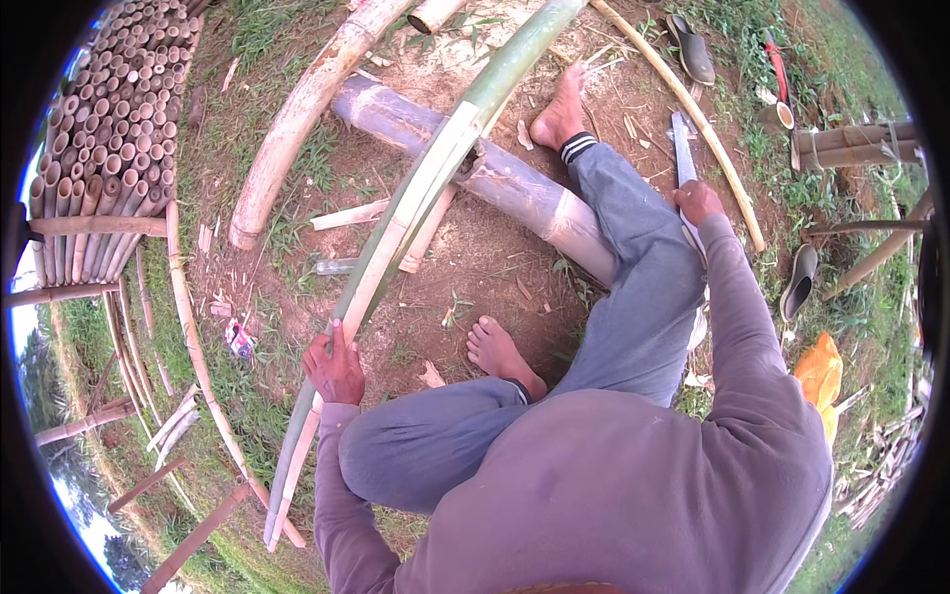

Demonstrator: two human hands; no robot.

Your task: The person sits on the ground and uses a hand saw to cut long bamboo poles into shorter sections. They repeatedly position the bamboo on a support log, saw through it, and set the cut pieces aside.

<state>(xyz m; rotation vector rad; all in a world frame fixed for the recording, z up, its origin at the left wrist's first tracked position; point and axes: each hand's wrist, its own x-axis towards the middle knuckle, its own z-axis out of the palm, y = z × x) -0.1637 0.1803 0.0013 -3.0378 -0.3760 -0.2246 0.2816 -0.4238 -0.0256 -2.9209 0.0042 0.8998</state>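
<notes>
A long green bamboo pole [515, 64] runs from the top of the head view down to the lower left. Its lower length is split into pale strips. My left hand [334, 371] is closed round this split part, beside my left knee. The pole crosses over a thick bamboo log [520, 193] lying on the ground under my right leg. Out to the right, my right hand [700, 201] grips a machete [682, 147], its long flat blade directed away from me. A pale strip shows below that hand; I cannot tell whether it belongs to the machete.
Another bamboo pole [297, 129] lies left of the log, and a thin curved pole [693, 114] lies beyond the machete. Cut bamboo [109, 148] is stacked far left. Two shoes [692, 49], an orange bag [819, 371] and a bamboo frame [856, 147] are on the right.
</notes>
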